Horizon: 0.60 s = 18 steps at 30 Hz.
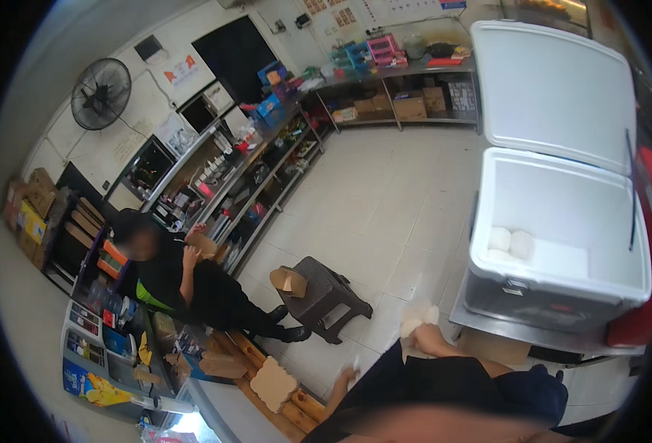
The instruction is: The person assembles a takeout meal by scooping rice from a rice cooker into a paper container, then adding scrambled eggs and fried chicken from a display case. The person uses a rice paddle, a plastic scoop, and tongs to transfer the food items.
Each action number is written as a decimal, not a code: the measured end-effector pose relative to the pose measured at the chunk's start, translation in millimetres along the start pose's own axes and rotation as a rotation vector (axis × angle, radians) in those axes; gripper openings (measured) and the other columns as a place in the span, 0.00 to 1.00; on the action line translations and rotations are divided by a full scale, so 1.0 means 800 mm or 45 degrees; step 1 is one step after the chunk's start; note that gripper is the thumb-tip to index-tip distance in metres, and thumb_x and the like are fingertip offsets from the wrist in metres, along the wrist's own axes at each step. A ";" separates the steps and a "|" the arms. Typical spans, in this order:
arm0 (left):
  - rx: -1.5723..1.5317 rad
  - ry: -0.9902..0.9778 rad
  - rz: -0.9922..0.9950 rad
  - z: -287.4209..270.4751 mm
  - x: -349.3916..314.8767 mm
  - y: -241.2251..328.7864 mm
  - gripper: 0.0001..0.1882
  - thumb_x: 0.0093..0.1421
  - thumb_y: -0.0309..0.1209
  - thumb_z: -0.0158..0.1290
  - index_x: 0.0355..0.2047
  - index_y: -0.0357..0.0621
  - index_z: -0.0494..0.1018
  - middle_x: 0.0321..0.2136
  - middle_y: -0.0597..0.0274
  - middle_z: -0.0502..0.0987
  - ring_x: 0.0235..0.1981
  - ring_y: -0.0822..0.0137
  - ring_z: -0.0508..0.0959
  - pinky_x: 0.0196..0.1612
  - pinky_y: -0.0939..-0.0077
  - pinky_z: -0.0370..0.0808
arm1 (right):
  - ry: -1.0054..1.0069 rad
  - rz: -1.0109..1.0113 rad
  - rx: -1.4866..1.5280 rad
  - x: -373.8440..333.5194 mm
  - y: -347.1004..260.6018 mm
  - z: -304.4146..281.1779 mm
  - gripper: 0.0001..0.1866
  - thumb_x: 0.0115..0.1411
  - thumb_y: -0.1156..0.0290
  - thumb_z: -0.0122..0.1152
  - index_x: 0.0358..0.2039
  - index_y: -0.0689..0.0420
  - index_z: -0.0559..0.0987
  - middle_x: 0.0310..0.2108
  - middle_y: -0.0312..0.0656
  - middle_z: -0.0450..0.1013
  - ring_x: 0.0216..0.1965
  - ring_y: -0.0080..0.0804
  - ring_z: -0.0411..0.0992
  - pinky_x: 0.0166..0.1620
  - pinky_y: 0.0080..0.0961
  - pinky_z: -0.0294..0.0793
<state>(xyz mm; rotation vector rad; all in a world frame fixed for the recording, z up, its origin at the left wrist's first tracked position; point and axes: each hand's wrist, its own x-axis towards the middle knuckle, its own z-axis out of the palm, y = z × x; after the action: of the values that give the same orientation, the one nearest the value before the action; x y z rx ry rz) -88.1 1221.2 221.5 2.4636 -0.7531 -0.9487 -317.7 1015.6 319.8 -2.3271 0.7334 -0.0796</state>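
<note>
My right hand (427,339) is low over the tiled floor, in front of the cooler, closed on a pale, floppy cream-coloured piece (417,320); its kind is not clear. Smeared and partly hidden by dark clothing, my left hand (349,375) hangs further left, near the wooden bench, and its fingers do not show clearly. To the right, a large grey-and-white cooler box (488,284) stands with its lid (554,85) raised. Several round white balls (510,242) lie in its left corner.
A dark plastic stool (329,292) bears an open cardboard food box (289,282). On the left, a person (193,277) in black sits holding a brown box (202,245). Loaded metal shelves (267,177) line the wall. A wooden bench (296,413) is at the lower left.
</note>
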 end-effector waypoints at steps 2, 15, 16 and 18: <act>-0.195 -0.009 -0.174 0.035 -0.007 -0.063 0.28 0.59 0.40 0.53 0.55 0.38 0.63 0.45 0.43 0.72 0.47 0.55 0.72 0.50 0.59 0.67 | 0.031 -0.032 -0.020 0.053 -0.006 -0.017 0.06 0.45 0.70 0.60 0.24 0.53 0.82 0.27 0.50 0.76 0.33 0.50 0.76 0.37 0.42 0.74; -0.762 -0.129 1.355 -0.218 0.379 0.599 0.16 0.61 0.37 0.54 0.41 0.36 0.78 0.32 0.65 0.79 0.32 0.76 0.75 0.35 0.78 0.71 | 0.290 0.617 -0.056 0.307 -0.003 -0.128 0.12 0.42 0.72 0.62 0.30 0.45 0.83 0.27 0.47 0.77 0.33 0.48 0.76 0.37 0.40 0.74; -0.790 -0.342 1.542 -0.221 0.361 0.674 0.15 0.61 0.36 0.53 0.42 0.36 0.77 0.37 0.62 0.80 0.38 0.74 0.76 0.43 0.77 0.71 | 0.307 0.617 -0.016 0.307 -0.001 -0.138 0.11 0.42 0.72 0.63 0.30 0.46 0.83 0.27 0.46 0.77 0.34 0.47 0.76 0.38 0.39 0.73; -0.785 -0.522 1.947 -0.207 0.303 0.806 0.14 0.61 0.33 0.53 0.45 0.39 0.76 0.41 0.60 0.78 0.38 0.74 0.75 0.42 0.78 0.71 | 0.390 0.784 0.039 0.313 0.004 -0.153 0.11 0.43 0.72 0.63 0.30 0.48 0.83 0.27 0.47 0.77 0.34 0.47 0.76 0.38 0.37 0.73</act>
<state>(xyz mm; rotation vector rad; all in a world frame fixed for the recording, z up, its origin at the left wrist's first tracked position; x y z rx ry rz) -39.1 599.5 558.7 0.6727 -1.6937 -0.7658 -139.3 808.6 376.6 -1.9821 1.5562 -0.1697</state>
